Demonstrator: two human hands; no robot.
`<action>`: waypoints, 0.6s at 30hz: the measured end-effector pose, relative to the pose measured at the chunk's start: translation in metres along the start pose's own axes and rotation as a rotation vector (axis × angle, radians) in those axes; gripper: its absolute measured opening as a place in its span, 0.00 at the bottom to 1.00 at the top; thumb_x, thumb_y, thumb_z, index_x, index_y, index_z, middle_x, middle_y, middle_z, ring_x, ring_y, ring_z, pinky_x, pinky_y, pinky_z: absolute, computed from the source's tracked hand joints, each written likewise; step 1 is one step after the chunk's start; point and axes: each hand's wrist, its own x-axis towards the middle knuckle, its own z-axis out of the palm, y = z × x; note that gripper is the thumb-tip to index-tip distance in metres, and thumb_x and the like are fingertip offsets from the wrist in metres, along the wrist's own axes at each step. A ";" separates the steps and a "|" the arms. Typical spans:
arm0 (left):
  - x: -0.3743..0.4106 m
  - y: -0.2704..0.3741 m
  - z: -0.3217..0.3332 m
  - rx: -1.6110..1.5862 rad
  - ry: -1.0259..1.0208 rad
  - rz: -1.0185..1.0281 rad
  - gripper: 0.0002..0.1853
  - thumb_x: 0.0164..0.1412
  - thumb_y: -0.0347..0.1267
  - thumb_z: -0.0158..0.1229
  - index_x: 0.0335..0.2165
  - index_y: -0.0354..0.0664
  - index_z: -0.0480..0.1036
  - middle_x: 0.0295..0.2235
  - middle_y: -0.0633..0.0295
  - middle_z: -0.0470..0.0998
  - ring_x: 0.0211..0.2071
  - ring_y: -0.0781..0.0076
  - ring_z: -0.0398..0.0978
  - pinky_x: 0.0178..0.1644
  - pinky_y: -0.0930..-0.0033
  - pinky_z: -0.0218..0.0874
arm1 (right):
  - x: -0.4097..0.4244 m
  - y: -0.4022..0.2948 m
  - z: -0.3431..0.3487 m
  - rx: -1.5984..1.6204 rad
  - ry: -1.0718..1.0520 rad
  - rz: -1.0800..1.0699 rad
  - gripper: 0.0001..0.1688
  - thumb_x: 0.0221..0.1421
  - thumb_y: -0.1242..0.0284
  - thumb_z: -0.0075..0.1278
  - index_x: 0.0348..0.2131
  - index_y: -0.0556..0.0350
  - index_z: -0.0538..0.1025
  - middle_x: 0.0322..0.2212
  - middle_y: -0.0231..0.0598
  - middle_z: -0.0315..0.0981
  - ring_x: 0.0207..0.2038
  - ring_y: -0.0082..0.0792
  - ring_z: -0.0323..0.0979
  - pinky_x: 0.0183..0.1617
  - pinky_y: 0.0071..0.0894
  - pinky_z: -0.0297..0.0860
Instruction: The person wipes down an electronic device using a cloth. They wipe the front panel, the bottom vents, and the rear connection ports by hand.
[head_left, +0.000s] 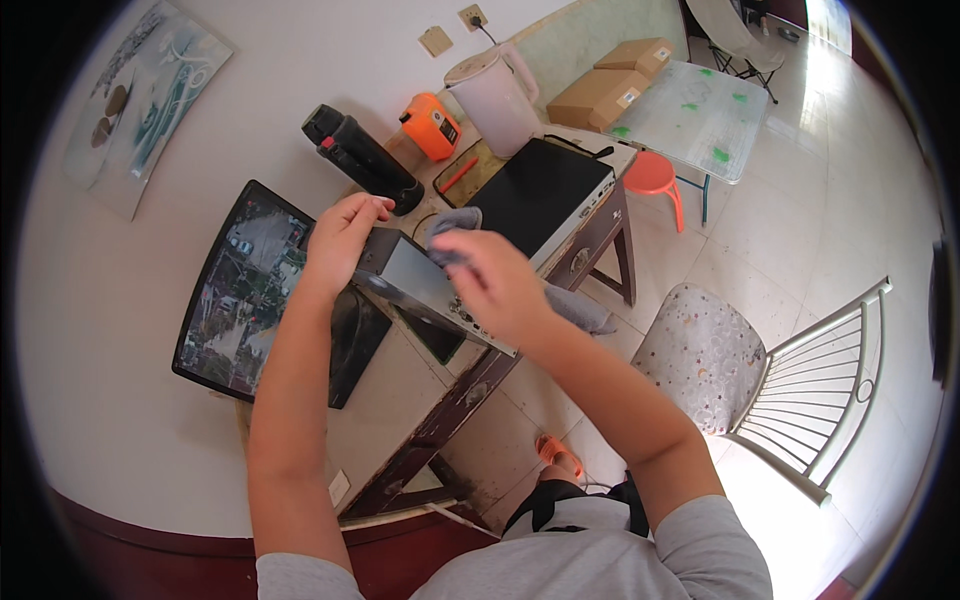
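A grey cloth (454, 219) is bunched in my right hand (491, 281), which is blurred over a grey metal device case (409, 266). More grey cloth (581, 309) shows past my right wrist; whether it is the same piece, I cannot tell. Ports line the case's near right edge, partly behind that hand. At the case's far left corner, my left hand (341, 240) has its fingers curled; their contact with the case is hidden. To the right lies a flat black device (544, 195) with ports along its side.
A lit monitor (244, 292) stands left on the worn wooden desk (397, 397). Behind are a black thermos (364, 161), an orange container (430, 126) and a white kettle (491, 101). Farther right are cardboard boxes (600, 94), a folding table (682, 112), a red stool (651, 174) and a metal chair (705, 360).
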 end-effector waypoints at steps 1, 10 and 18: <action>0.000 -0.001 -0.001 0.002 -0.002 -0.006 0.15 0.59 0.36 0.45 0.24 0.34 0.69 0.31 0.61 0.77 0.34 0.78 0.70 0.39 0.76 0.58 | -0.002 -0.001 0.011 -0.048 -0.042 -0.106 0.20 0.47 0.80 0.47 0.43 0.53 0.69 0.33 0.40 0.69 0.35 0.39 0.68 0.39 0.33 0.65; 0.003 0.009 0.004 -0.016 0.019 -0.111 0.16 0.58 0.36 0.46 0.22 0.35 0.69 0.30 0.61 0.76 0.33 0.78 0.70 0.38 0.77 0.58 | -0.075 0.020 -0.005 -0.228 -0.324 -0.098 0.27 0.43 0.82 0.45 0.47 0.54 0.68 0.39 0.39 0.67 0.41 0.40 0.66 0.43 0.33 0.63; -0.002 0.011 0.002 -0.020 0.024 -0.087 0.16 0.58 0.36 0.46 0.22 0.36 0.69 0.31 0.61 0.76 0.33 0.78 0.70 0.38 0.77 0.58 | -0.099 0.022 0.016 0.285 0.001 0.361 0.26 0.55 0.79 0.40 0.53 0.65 0.58 0.48 0.56 0.60 0.52 0.55 0.58 0.58 0.39 0.52</action>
